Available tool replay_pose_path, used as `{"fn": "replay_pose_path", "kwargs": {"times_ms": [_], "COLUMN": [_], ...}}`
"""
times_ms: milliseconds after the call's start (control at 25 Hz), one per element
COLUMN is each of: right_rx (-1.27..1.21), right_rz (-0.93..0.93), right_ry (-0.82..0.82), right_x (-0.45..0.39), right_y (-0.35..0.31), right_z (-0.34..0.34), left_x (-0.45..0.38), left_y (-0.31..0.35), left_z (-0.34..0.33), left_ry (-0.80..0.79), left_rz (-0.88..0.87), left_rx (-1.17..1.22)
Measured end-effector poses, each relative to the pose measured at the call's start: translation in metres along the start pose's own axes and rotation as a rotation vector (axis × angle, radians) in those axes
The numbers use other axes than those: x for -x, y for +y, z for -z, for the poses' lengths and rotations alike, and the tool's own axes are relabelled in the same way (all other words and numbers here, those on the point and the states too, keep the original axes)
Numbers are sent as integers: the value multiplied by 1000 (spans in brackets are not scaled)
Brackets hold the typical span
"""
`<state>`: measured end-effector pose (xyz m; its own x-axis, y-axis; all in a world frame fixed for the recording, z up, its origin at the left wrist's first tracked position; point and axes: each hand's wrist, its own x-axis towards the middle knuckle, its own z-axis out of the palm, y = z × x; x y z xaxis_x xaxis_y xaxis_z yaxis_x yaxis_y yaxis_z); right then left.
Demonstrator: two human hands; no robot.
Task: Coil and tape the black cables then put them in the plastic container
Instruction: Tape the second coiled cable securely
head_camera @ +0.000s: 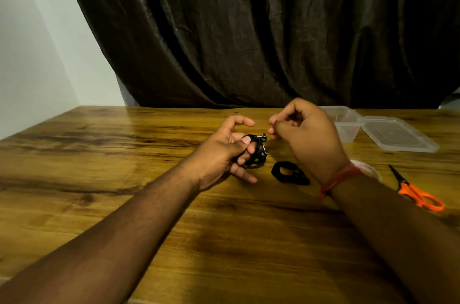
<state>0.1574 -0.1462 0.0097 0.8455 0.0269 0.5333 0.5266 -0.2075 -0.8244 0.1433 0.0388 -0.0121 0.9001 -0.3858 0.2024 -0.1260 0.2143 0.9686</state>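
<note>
1. The left hand (225, 152) is raised a little above the wooden table (124, 179), palm turned inward. Its thumb and curled fingers grip a coiled black cable (256, 154), and the metal plug of the cable sticks out at the top. The index finger is lifted free.
2. The right hand (306, 134) is just beside it, fingers bent, with thumb and index tip close together near the plug. Whether they pinch something, I cannot tell. An orange thread band (336, 179) is around the wrist.
3. A second coiled black cable (290, 172) lies on the table, between the two forearms.
4. I can read no writing on any object.
5. The clear plastic container (344, 124) stands open near the far table edge, to the right; its lid (398, 133) lies touching it.
6. The orange-handled scissors (418, 194) lie near the right forearm, and a tape roll (368, 167) is partly hidden behind the wrist.
7. A dark curtain (249, 30) hangs behind the far edge.
</note>
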Motion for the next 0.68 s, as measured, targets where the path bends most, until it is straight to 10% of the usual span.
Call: {"fn": "replay_pose_path", "kwargs": {"times_ms": [280, 680], "right_rx": [434, 450], "right_rz": [543, 498], "right_ry": [-95, -163], "right_x": [9, 8], "right_y": [-6, -3], "right_z": [-4, -4], "left_x": [-1, 1], "left_y": [-6, -1], "left_z": [-1, -2], "left_ry": [40, 121], "left_rz": [-32, -21], "left_rx": [-71, -26]}}
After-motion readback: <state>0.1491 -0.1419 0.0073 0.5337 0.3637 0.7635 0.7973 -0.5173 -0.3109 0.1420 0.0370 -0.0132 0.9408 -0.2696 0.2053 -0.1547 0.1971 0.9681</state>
